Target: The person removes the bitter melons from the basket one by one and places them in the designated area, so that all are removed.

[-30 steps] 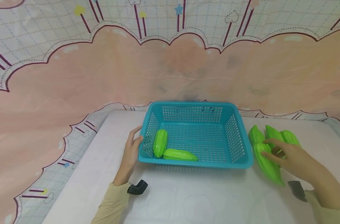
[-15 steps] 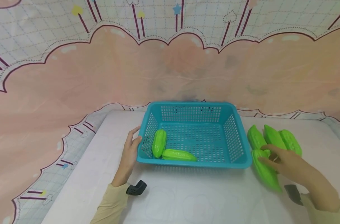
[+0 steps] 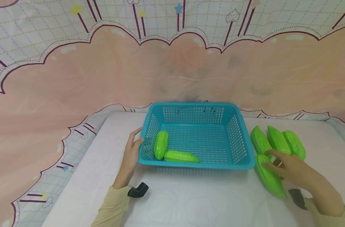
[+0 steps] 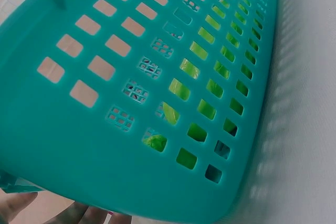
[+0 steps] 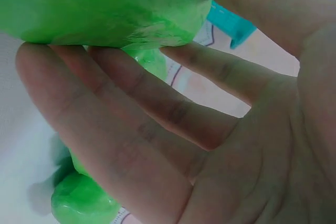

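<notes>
A turquoise perforated basket (image 3: 196, 166) stands on the table, with two green bitter melons inside, one upright along its left wall (image 3: 161, 145) and one along the front (image 3: 181, 156). My left hand (image 3: 130, 154) grips the basket's left rim; in the left wrist view only some fingertips (image 4: 94, 215) show below the rim. To the right of the basket, my right hand (image 3: 293, 168) holds another bitter melon (image 3: 270, 176) near its upper end. Seen from the right wrist, the thumb and fingertips touch that melon (image 5: 105, 9), and the palm stays apart from it.
Behind the held melon, three more green bitter melons lie side by side: left (image 3: 260, 140), middle (image 3: 278, 140) and right (image 3: 295, 145). A white table (image 3: 189, 201) carries everything. A printed cloth (image 3: 172, 69) hangs behind its far edge.
The held bitter melon has shifted slightly toward me, and my right hand has moved down with it, its fingers changing position on the melon. My left hand keeps its place on the basket.
</notes>
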A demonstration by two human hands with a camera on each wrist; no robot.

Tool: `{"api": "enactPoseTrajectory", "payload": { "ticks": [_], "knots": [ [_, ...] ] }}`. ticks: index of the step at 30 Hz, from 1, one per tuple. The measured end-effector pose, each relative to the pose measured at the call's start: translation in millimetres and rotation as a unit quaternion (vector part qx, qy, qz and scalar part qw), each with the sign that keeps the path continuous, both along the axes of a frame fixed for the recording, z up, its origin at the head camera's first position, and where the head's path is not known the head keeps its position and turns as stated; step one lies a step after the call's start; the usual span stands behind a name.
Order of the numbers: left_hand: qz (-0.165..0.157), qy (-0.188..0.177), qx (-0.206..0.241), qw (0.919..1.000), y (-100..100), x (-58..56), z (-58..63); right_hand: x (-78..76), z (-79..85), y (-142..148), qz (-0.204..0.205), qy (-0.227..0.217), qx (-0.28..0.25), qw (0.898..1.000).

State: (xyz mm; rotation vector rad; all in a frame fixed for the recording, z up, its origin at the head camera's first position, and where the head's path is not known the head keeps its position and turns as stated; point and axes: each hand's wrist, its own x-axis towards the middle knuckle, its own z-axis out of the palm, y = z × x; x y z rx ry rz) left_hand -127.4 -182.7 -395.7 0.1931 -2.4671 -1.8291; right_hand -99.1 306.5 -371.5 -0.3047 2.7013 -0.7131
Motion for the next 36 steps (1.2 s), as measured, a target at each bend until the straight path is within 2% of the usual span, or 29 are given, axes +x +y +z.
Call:
{"api": "enactPoseTrajectory", "payload": {
  "ticks": [10,28,36],
  "knots": [
    [-0.003,0.001,0.002,1.0000,0.3,0.4,2.1,0.7,-0.9,3.9,-0.021,-0.032,0.004,0.999],
    [-0.002,0.000,0.009,1.0000,1.1,2.7,3.9,-1.1,0.8,6.8,-0.035,-0.044,0.039,0.998],
    [0.000,-0.002,0.008,1.0000,-0.5,0.3,1.8,-2.5,0.4,8.6,-0.025,-0.036,0.049,0.998]
  ]
}}
